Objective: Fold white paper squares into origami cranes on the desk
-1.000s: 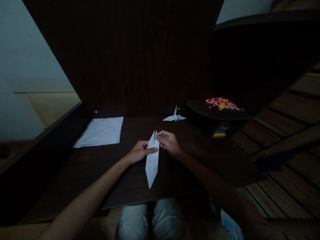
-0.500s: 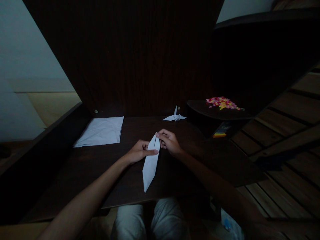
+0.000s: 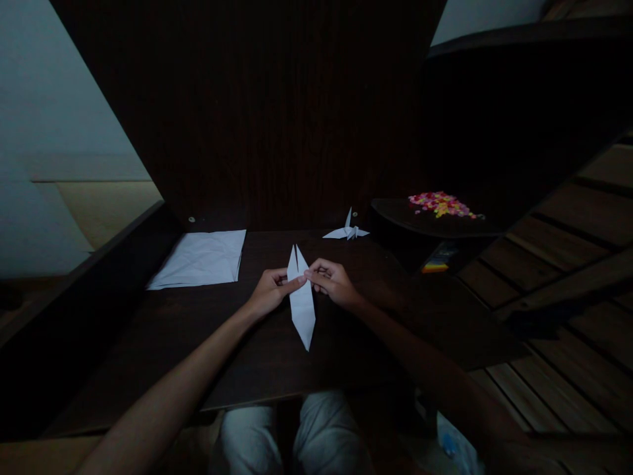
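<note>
Between my hands is a long, folded piece of white paper (image 3: 302, 305), held just above the dark desk. Its far end splits into two narrow points, and its near end tapers to a single tip. My left hand (image 3: 271, 290) grips the left edge, thumb lying across the front and fingers behind. On the right edge, my right hand (image 3: 332, 282) pinches the paper between thumb and fingers, just below the split. Beyond them, a finished white paper crane (image 3: 346, 232) rests near the back panel.
Flat sheets of white paper (image 3: 200, 259) lie at the back left of the desk (image 3: 198, 349). Small pink, red and yellow pieces (image 3: 442, 204) are heaped on a rounded shelf (image 3: 430, 227) at the right. A raised side board (image 3: 89, 284) borders the left.
The folded paper has turned so its split end points up and slightly left, its near tip swinging right. My right hand has moved from the split end down to the right edge.
</note>
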Demonstrator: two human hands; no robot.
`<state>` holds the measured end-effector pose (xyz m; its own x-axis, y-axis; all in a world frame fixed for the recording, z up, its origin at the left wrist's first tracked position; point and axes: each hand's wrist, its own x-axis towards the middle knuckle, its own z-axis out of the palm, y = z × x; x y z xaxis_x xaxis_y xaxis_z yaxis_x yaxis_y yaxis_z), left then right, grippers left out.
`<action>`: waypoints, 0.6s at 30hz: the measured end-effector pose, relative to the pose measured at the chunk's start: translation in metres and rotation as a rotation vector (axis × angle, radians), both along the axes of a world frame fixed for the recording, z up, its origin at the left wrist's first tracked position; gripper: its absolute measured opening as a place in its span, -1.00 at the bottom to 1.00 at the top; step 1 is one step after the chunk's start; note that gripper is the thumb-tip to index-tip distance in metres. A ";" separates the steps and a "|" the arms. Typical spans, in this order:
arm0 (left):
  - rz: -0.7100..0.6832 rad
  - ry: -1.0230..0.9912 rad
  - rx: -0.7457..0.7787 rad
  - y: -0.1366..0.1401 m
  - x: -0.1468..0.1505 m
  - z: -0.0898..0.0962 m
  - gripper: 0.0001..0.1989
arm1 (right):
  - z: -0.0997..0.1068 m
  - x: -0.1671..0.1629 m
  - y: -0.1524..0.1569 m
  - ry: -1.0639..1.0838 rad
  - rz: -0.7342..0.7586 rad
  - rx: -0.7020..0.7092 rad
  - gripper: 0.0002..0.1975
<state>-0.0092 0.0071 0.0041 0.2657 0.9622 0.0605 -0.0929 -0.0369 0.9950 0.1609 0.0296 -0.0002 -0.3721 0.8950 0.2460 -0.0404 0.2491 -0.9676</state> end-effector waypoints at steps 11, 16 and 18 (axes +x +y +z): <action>0.136 0.075 0.079 0.003 -0.006 -0.002 -0.73 | -0.004 -0.004 -0.001 0.013 0.006 -0.064 -0.72; 0.115 0.082 0.070 0.003 -0.005 -0.002 -0.74 | -0.006 -0.005 0.001 0.090 0.011 -0.088 -0.73; 0.119 0.076 0.064 0.004 -0.004 -0.004 -0.73 | -0.006 -0.004 0.002 0.098 0.012 -0.101 -0.74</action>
<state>-0.0133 0.0107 0.0000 0.1562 0.9820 0.1065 -0.0084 -0.1065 0.9943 0.1566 0.0319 -0.0059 -0.3612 0.9128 0.1903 -0.1384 0.1494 -0.9791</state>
